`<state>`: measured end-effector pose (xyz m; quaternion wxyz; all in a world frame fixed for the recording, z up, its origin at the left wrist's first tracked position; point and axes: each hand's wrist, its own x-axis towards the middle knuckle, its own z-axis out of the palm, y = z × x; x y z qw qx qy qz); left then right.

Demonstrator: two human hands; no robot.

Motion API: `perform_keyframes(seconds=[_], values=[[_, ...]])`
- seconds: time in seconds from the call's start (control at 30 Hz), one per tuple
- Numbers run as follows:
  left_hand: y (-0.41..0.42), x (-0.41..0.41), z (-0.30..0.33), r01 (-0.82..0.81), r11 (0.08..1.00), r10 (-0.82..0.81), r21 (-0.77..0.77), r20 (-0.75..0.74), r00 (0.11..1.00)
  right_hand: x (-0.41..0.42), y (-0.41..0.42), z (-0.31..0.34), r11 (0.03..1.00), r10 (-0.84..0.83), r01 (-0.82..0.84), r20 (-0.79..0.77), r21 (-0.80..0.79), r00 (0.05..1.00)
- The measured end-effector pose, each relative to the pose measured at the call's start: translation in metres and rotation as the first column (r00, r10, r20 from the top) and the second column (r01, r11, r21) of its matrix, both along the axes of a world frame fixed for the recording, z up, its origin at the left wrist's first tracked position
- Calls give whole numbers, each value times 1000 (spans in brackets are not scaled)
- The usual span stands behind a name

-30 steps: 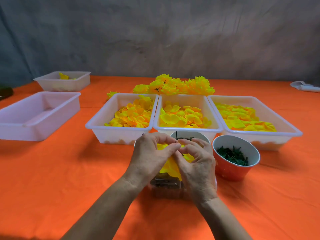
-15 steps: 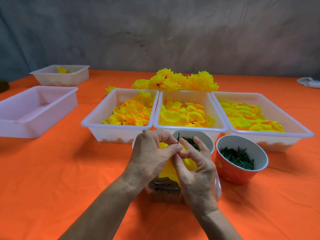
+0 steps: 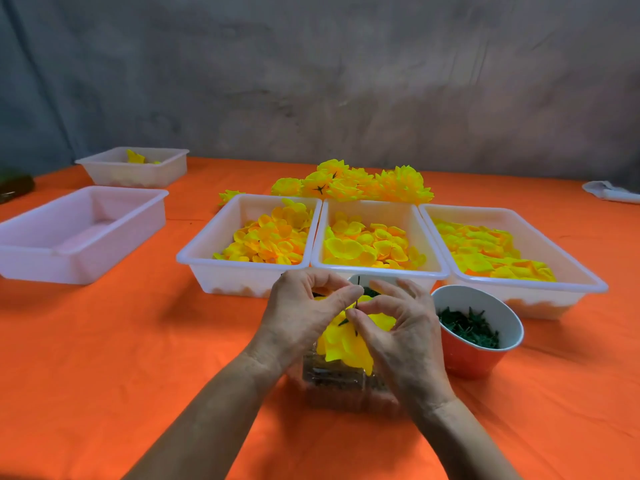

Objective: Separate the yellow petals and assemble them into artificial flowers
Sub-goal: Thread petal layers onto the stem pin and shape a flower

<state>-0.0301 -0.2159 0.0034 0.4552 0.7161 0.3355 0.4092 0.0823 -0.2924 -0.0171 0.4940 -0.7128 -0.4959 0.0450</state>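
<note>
Left hand (image 3: pixel 301 311) and right hand (image 3: pixel 398 327): both pinching a yellow flower (image 3: pixel 346 342) on a thin dark stem (image 3: pixel 358 289), above a clear container (image 3: pixel 332 379). Beside right: red cup (image 3: pixel 474 358) of green pieces. Beyond: three white trays (image 3: pixel 249 268) of yellow petals (image 3: pixel 266 240); finished flowers (image 3: pixel 353 183) behind, on orange tablecloth (image 3: pixel 121 358).

No text, label, brand, number or sign can be read anywhere in the view.
</note>
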Motion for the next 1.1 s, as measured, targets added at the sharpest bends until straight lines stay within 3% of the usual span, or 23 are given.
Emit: perform_keyframes(seconds=[0.33,0.57,0.67,0.8,0.93,1.1], values=[[9,-11,-11,-116,993,118,-29,76,990,-1,2,9,1000,10,-11,13,20,1000],[12,-13,-25,-264,950,285,-168,113,952,-1,2,24,998,31,-29,-29,61,999],[8,-13,-35,-176,966,186,-191,36,982,-1,4,32,994,34,-33,-12,100,999],[-3,-9,-39,51,969,-42,-242,44,998,-1,8,43,991,50,-45,-31,128,998],[-4,3,-36,29,988,-27,-150,18,999,1,11,52,982,89,-68,-117,177,989],[-1,10,-34,-4,995,4,-103,2,1000,7,13,65,953,187,-79,-363,292,913]])
